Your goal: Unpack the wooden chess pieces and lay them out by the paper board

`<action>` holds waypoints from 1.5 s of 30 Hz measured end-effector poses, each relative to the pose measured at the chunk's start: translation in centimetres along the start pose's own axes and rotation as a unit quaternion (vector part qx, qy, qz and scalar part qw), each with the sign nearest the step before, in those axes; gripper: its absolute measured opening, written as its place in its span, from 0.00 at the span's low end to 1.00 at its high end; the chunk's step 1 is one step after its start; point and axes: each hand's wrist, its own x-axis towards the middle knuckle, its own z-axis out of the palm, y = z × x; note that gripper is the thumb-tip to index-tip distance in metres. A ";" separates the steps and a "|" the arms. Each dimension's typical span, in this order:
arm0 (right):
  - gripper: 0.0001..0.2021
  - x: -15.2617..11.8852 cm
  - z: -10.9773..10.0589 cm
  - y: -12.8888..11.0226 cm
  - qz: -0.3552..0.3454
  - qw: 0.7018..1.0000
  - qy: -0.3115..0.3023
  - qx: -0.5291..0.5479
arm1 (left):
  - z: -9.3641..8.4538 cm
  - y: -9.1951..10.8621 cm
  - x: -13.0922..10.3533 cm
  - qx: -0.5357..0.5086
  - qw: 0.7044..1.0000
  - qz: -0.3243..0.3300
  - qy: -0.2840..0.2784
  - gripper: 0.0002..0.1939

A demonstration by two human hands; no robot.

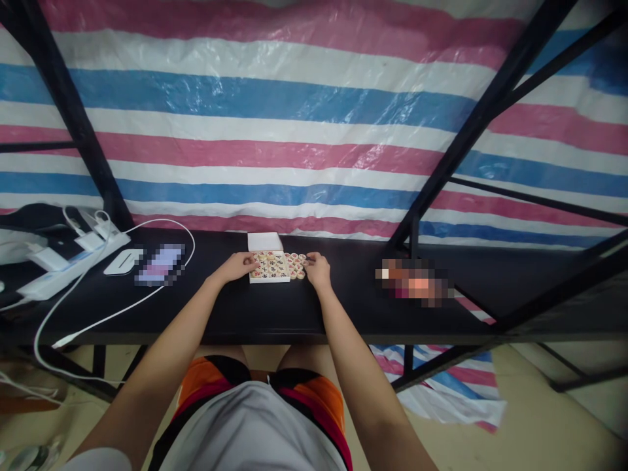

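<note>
One white box (269,280) of round pieces (269,265) sits on the bench (275,314), nearer the back edge than the front. Your left hand (239,265) is at its left side, your right hand (318,269) at the loose pieces (295,266) just beside its right; I cannot tell whether either clamps a piece.
</note>
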 end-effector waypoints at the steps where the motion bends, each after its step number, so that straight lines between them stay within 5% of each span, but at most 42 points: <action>1: 0.13 0.0 0.0 0.0 -0.004 1.000 0.000 0.001 | 0.0 0.0 0.0 -0.001 1.000 -0.002 0.001 0.16; 12: 0.10 -0.6 -0.5 -0.8 -0.048 0.998 0.002 -0.047 | 0.1 -0.4 0.2 0.006 1.000 0.001 0.005 0.17; 17: 0.10 -1.7 -0.9 -3.2 -0.132 0.989 0.001 -0.066 | 0.1 -0.4 0.2 0.025 1.000 0.011 0.008 0.20; 23: 0.11 -4.7 0.1 -7.4 -0.369 0.914 -0.154 -0.067 | 0.1 0.3 -0.2 0.012 0.999 0.045 -0.004 0.19; 26: 0.13 -5.7 0.5 -8.4 -0.424 0.879 -0.204 -0.081 | 0.0 0.5 -0.3 0.004 0.998 0.054 -0.015 0.17; 45: 0.18 -6.0 0.7 -8.7 -0.429 0.872 -0.203 -0.119 | 0.4 1.0 0.0 -0.021 0.997 0.054 0.059 0.15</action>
